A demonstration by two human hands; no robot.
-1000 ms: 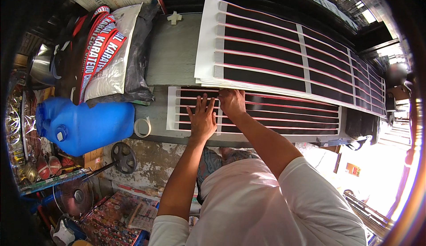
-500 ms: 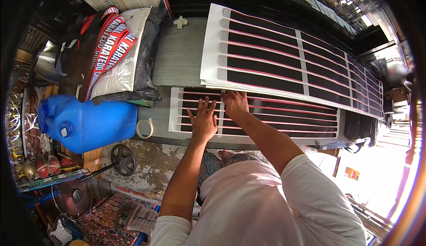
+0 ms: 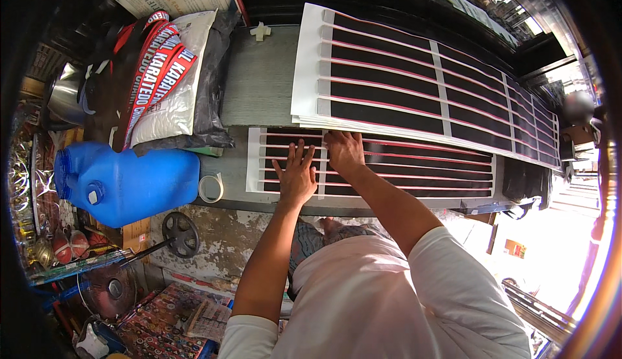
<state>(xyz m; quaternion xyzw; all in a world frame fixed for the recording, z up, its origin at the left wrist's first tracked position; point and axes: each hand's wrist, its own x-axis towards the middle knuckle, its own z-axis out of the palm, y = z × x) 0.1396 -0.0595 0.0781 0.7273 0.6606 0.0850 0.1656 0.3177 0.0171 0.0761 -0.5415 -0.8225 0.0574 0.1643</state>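
A white sheet with black panels and thin red-and-white lengthwise stripes (image 3: 427, 181) lies flat on the grey bench. A pale strip (image 3: 321, 188) crosses it near its left end. My left hand (image 3: 298, 176) rests palm down on the sheet, fingers spread, just left of that strip. By the strip's far end, my right hand (image 3: 345, 151) has its fingers bent and drawn together against the sheet; whatever is under the fingertips is hidden. Beyond both hands, a stack of similar striped sheets (image 3: 382, 74) sits higher, its near edge overhanging the sheet I touch.
Left of the sheet, a roll of tape (image 3: 221, 187) lies beside a blue jug (image 3: 155, 181). Behind the jug are a white plastic bag (image 3: 172, 122) and red printed straps (image 3: 155, 67). A small white cross-shaped piece (image 3: 260, 32) lies at the back. The bench's near edge runs before me.
Both hands stay almost in the same place on the sheet. The view has shifted very slightly.
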